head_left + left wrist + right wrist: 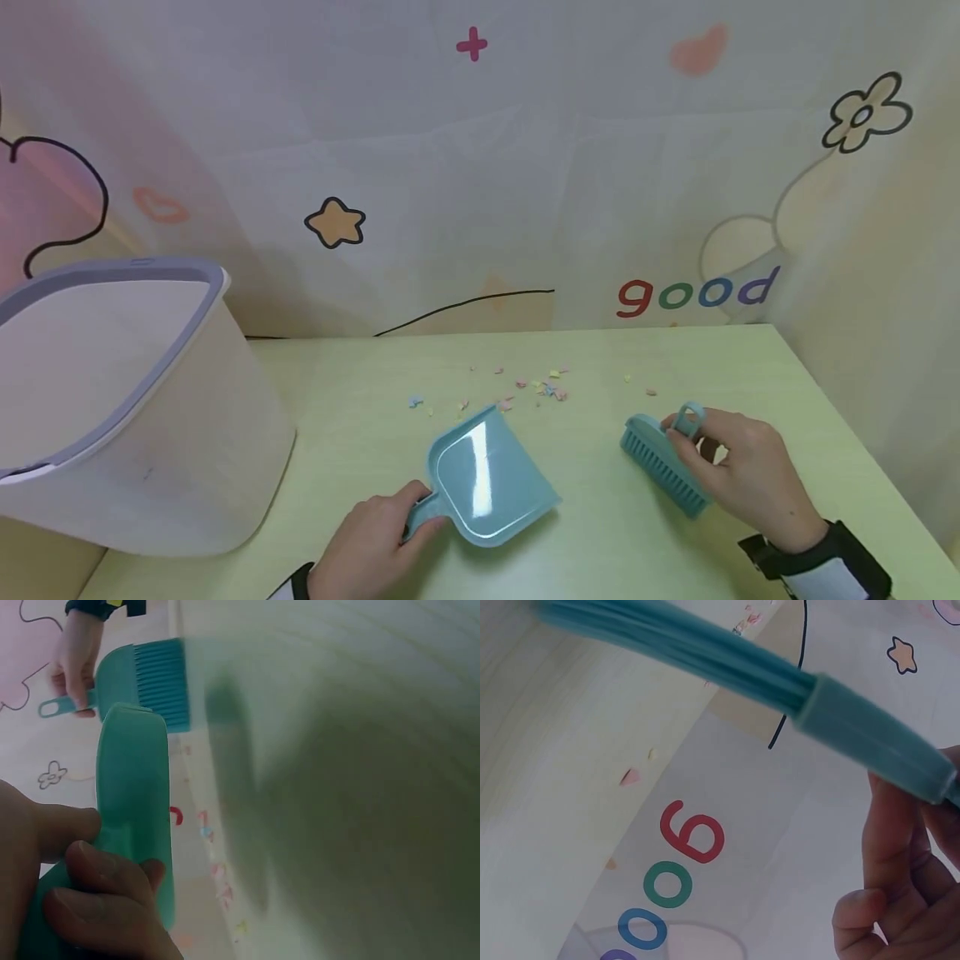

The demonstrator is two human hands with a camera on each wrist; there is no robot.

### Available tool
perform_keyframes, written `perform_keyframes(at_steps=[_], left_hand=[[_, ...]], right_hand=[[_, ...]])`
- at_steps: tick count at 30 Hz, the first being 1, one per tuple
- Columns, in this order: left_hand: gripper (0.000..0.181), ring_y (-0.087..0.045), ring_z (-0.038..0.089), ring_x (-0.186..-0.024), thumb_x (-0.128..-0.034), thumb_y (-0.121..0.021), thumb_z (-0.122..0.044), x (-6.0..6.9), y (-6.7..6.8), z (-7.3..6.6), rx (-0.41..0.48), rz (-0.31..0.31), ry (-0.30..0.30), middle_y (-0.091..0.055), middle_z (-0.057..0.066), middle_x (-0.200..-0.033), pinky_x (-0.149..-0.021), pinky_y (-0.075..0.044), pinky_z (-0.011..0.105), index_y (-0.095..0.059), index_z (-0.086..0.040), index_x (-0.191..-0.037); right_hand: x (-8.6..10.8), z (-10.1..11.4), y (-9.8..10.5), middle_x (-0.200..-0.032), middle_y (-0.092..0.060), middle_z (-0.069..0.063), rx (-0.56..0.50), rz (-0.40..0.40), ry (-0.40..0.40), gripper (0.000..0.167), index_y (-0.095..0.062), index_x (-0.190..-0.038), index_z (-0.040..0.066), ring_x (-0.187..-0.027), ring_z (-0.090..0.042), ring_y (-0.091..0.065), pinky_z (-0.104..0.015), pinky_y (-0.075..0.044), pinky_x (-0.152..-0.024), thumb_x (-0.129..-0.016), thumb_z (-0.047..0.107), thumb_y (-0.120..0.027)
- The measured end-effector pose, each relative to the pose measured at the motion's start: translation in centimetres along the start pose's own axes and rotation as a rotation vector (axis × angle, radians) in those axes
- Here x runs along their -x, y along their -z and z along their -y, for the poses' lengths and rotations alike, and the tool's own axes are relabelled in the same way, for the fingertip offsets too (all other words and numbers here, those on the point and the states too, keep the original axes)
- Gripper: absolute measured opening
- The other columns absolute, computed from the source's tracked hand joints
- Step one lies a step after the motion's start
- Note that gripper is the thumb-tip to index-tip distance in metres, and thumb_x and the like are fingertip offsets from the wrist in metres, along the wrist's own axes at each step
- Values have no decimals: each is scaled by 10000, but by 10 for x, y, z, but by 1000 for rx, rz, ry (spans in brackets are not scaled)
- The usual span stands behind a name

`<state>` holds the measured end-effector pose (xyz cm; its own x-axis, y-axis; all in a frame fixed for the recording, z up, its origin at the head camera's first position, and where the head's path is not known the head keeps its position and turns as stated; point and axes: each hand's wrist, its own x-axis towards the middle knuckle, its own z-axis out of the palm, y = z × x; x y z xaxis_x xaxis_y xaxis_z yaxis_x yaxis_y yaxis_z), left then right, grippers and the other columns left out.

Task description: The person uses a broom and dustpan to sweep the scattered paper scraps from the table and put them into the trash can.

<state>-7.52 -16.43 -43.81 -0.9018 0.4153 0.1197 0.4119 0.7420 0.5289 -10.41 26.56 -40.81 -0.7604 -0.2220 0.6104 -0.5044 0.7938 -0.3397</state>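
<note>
My left hand (378,537) grips the short handle of a light blue dustpan (487,479), which is held just above the table with its wide edge toward the right. The left wrist view shows the dustpan (135,780) edge-on, with curled fingers round its handle. On the right, my right hand (750,471) pinches the looped handle of a teal brush (663,462), its bristles pointing down toward the table. Small coloured scraps (551,389) lie scattered behind the dustpan. In the right wrist view the bristles (697,645) stretch across the top, and a pink scrap (630,777) lies beyond.
A white bin (187,433) with a purple-rimmed lid stands at the left of the pale green table (337,392). A printed cloth (450,167) with drawings and the word "good" hangs behind the table and along its right side.
</note>
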Motion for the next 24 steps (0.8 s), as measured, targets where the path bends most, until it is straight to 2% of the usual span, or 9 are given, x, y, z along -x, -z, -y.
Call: perform_keyframes(at_steps=[3,8,14,19,22,24], left_hand=[[299,-350,0,-557,-999,-663,-434,-2,-10,1,16,29,23,-309,-146,-638,-528,-331,209,-617,-139,-998],[308,-340,8,-537,-1007,-642,-455,-6,-16,0,24,68,61,-294,-134,-627,-507,-309,214,-601,-152,-964],[348,-372,32,-547,-1012,-626,-469,-15,-21,-2,25,124,92,-330,-123,-628,-510,-297,227,-640,-123,-1046],[356,-380,35,-550,-1015,-623,-455,-17,-26,-2,33,138,104,-343,-119,-627,-510,-302,229,-645,-107,-1085],[352,-367,35,-550,-1015,-620,-460,-17,-29,-3,47,142,106,-326,-121,-632,-506,-298,234,-637,-114,-1077],[346,-366,37,-550,-1013,-620,-467,-16,-30,-4,56,144,105,-324,-123,-636,-502,-298,241,-634,-127,-1073]], right_hand=[[1,1,-1,-795,-697,124,1,-7,18,233,-763,-901,176,-610,51,-498,-107,-383,-530,-780,-19,-805],[-3,3,-3,-859,-708,110,-17,-66,54,218,-759,-858,155,-624,3,-509,-98,-312,-496,-750,-25,-818],[-25,7,10,-813,-732,-12,6,-157,-14,309,-749,-979,77,-620,-35,-510,-125,-342,-500,-725,-61,-860],[-48,-7,14,-828,-763,-82,62,-224,-51,294,-787,-980,64,-584,12,-543,-101,-372,-538,-728,-63,-868],[-55,-19,7,-831,-772,-99,115,-231,-52,253,-802,-961,58,-599,-74,-622,-101,-415,-578,-743,-53,-864],[-56,-27,0,-805,-762,-98,153,-215,-45,248,-807,-963,55,-601,-155,-649,-150,-448,-574,-745,-47,-869]])
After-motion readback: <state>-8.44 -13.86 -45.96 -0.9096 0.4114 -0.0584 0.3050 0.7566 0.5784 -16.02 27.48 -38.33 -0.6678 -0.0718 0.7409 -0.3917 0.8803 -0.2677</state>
